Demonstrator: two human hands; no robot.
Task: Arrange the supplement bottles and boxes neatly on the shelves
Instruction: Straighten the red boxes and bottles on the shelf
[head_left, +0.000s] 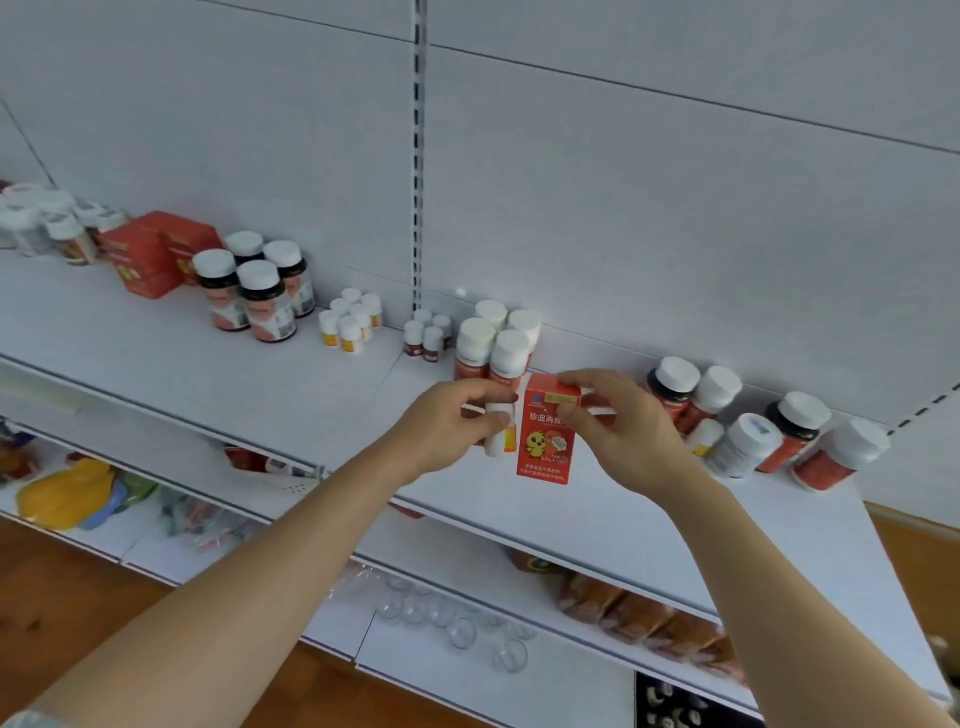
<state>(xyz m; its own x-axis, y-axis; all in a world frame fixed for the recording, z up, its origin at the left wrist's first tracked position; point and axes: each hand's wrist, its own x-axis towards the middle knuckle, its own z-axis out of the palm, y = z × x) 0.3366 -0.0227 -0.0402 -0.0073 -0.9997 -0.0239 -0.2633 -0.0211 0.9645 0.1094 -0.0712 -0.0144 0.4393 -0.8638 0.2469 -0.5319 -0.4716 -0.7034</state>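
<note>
My right hand (618, 431) pinches the top of an upright red box with a yellow chick picture (545, 441), standing on the white shelf (218, 364). Beside it, my left hand (447, 431) grips a small white bottle with a yellow label (500, 431). Just behind stand white-capped red bottles (493, 343) in a tight group. Right of my hands, several white-capped bottles (769, 426) lean or lie in a loose heap against the back wall.
Further left on the same shelf stand tiny brown bottles (426, 335), small yellow-label bottles (350, 322), dark bottles (260, 291), red boxes (156, 252) and clear jars (41, 218). Lower shelves hold clear plastic cups (457, 623), packaged bread (649, 613) and bagged goods (67, 493).
</note>
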